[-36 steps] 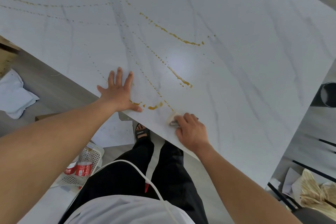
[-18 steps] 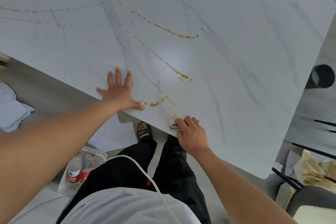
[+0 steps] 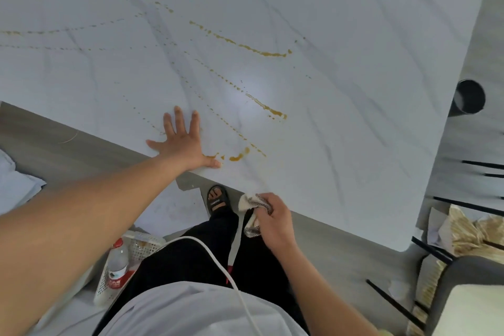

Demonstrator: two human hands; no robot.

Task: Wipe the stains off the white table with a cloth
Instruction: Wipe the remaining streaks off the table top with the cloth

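Observation:
The white marble-look table (image 3: pixel 341 35) fills the upper view. Yellow-brown stains cross it: a long streak (image 3: pixel 245 45), a shorter one (image 3: pixel 268 109) and blobs (image 3: pixel 238 155) near the front edge. My left hand (image 3: pixel 182 142) lies flat with fingers spread on the table by the front edge, its thumb beside the blobs. My right hand (image 3: pixel 272 219) grips a crumpled white cloth (image 3: pixel 252 211) with dark edging, held just off the table's front edge above my legs.
A white basket (image 3: pixel 131 254) with a plastic bottle (image 3: pixel 117 267) sits on the floor at lower left. A black cup-like object (image 3: pixel 469 97) stands beyond the table's right edge. Black chair frames and crumpled paper (image 3: pixel 469 229) crowd the lower right. A white cable (image 3: pixel 218 262) runs over my lap.
My right hand has drawn the cloth back toward me, off the table's front edge. The small stain near that edge is gone. My left hand stays planted.

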